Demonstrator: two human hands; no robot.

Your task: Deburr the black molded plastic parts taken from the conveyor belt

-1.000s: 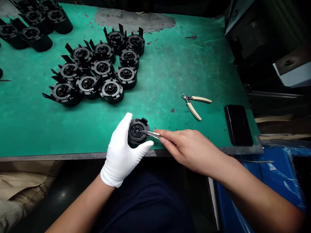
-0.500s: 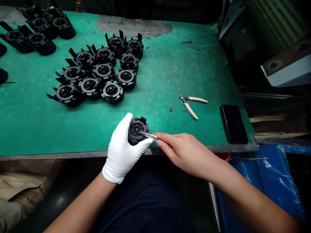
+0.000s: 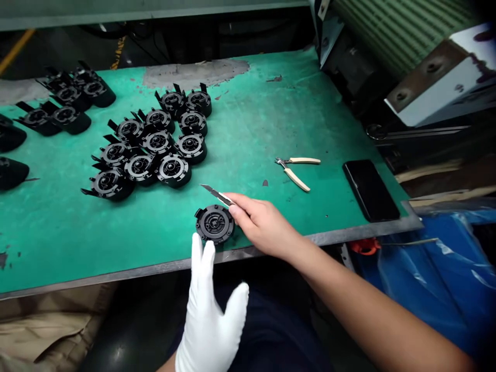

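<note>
A round black plastic part with a ringed, ribbed face lies at the bench's front edge. My left hand, in a white glove, is just below it, fingers stretched and thumb apart, holding nothing; whether the fingertips touch the part's near rim I cannot tell. Bare, my right hand is closed around a utility knife, whose thin blade points up and left above the part. Beyond, several similar black round housings stand grouped on the green bench top, many with upright tabs.
Wire cutters with cream handles lie spread to the right, near a black phone. Another cluster of black housings stands at the far left. A metal machine frame overhangs the right side; blue plastic sheeting is below.
My left hand has let go of the round part and drawn back toward me, opening. The knife has lifted off the part's face, and the part appears turned. The camera view has shifted.
</note>
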